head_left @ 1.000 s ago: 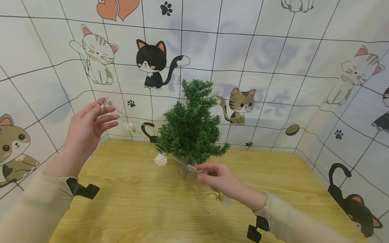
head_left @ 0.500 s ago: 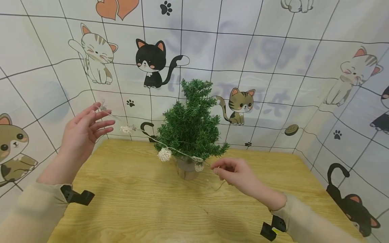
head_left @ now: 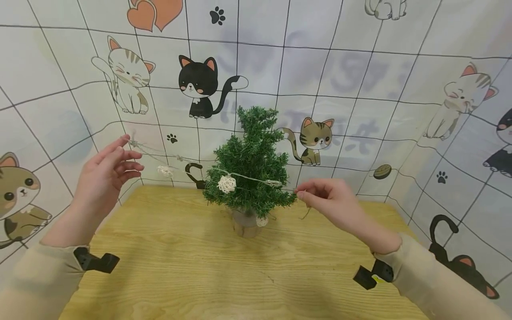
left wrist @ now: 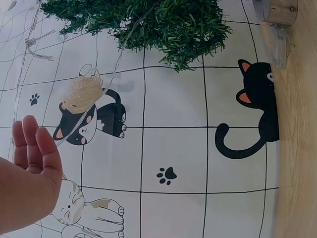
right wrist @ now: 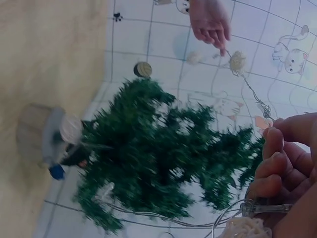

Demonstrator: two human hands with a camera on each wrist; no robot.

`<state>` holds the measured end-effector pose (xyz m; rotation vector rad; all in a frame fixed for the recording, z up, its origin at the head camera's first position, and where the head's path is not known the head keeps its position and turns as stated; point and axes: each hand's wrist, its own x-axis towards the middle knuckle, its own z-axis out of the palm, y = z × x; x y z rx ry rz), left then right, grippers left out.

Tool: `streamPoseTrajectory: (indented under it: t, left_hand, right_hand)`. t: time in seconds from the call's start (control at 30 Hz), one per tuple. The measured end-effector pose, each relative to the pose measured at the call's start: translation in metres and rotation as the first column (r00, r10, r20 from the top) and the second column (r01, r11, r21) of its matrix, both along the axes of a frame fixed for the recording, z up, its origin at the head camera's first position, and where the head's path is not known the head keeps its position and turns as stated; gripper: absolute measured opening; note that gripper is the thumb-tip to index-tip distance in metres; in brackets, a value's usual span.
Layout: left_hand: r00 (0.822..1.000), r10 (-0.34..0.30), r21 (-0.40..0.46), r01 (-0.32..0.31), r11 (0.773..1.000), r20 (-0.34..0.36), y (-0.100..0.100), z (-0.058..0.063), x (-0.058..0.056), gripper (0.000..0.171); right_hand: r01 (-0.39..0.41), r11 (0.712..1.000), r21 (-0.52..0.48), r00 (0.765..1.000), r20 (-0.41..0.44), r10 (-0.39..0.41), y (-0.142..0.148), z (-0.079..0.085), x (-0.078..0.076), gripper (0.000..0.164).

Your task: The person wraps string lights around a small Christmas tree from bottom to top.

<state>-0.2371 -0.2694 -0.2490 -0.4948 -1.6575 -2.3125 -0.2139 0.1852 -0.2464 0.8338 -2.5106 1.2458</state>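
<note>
A string of lights with white woven balls, one ball (head_left: 227,183) in front of the tree, stretches between both hands. At the left, my left hand (head_left: 103,178) pinches the thin wire between thumb and index finger, other fingers loosely spread. My right hand (head_left: 340,206) pinches the string at the tree's lower right branches; close-up, a ball (right wrist: 245,229) and a clear fitting hang below its fingers. A small green artificial tree (head_left: 252,164) stands upright between the hands on a round wooden base (head_left: 245,226). Another ball (head_left: 262,221) hangs beside the base.
The tree stands toward the back of a wood-grain table (head_left: 180,266). A white cat-patterned sheet (head_left: 272,66) rises behind and at both sides. A small blue thing (right wrist: 57,172) shows near the tree base in the right wrist view.
My right hand has moved right and up, drawing the string up across the tree's front. My left hand has shifted slightly left and down, still pinching the wire.
</note>
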Motion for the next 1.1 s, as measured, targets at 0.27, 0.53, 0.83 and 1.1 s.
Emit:
streamPoseTrajectory:
  t: [0.27, 0.53, 0.83, 1.1]
  left_hand:
    - [0.997, -0.071, 0.007, 0.071, 0.997, -0.008, 0.004, 0.0, 0.0, 0.065]
    - [0.998, -0.054, -0.028, 0.054, 0.998, -0.011, 0.01, 0.013, -0.003, 0.067]
    - [0.999, -0.005, -0.07, 0.003, 0.998, -0.039, 0.012, 0.045, -0.009, 0.063]
    - [0.996, 0.067, -0.22, -0.077, 0.973, -0.051, 0.011, 0.064, -0.011, 0.064]
  right_hand:
    - [0.029, 0.998, 0.052, 0.98, -0.196, -0.018, 0.004, 0.038, -0.007, 0.011]
    - [0.125, 0.986, 0.108, 0.94, -0.33, -0.083, 0.004, 0.075, -0.011, 0.01]
    - [0.176, 0.982, 0.064, 0.909, -0.393, -0.138, 0.008, 0.1, -0.019, 0.013]
    - [0.242, 0.97, 0.04, 0.883, -0.423, -0.203, 0.009, 0.113, -0.026, 0.014]
